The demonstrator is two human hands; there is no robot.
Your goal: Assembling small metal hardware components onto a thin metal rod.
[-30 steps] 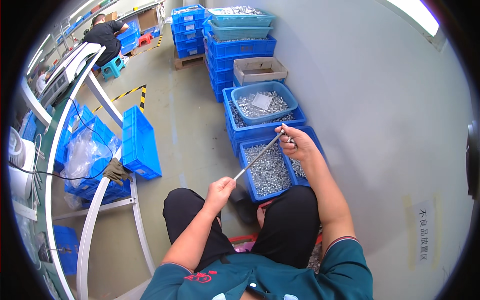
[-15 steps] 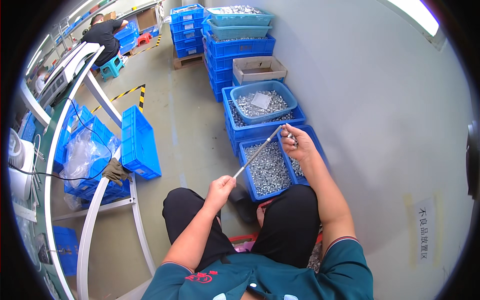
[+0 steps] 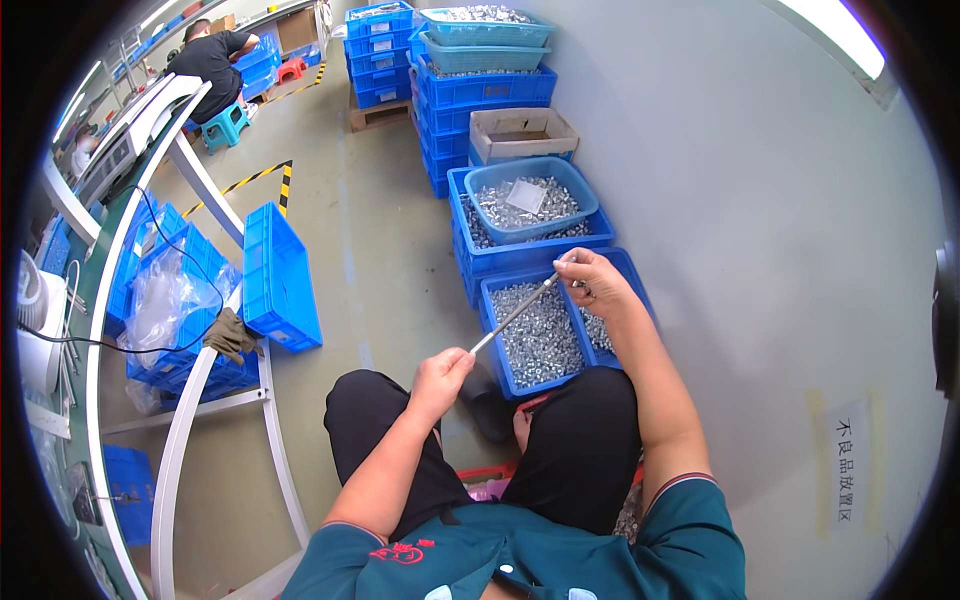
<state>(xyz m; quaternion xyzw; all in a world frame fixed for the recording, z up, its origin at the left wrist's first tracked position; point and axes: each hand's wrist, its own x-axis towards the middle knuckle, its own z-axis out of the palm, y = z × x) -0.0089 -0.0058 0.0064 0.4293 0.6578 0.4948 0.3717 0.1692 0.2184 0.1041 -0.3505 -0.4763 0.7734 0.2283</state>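
Left hand (image 3: pixel 442 385): fingers clamped on near end of thin rod (image 3: pixel 513 318). Right hand (image 3: pixel 598 284): fingers curled round metal pieces (image 3: pixel 581 287), fingertips at rod's far end; handful not yet emptied. Beyond, blue bin (image 3: pixel 498 350) well filled; much seems left.

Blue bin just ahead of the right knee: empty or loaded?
Loaded: small silver parts spread across the blue bin, hiding its bottom. How deep, cannot tell.

A turquoise stool (image 3: pixel 225 127) is occupied by a person (image 3: pixel 207 65); the floor (image 3: pixel 395 260) is marked with striped tape (image 3: pixel 286 188); a white frame (image 3: pixel 178 460) is draped with brownish cloth (image 3: pixel 230 336).
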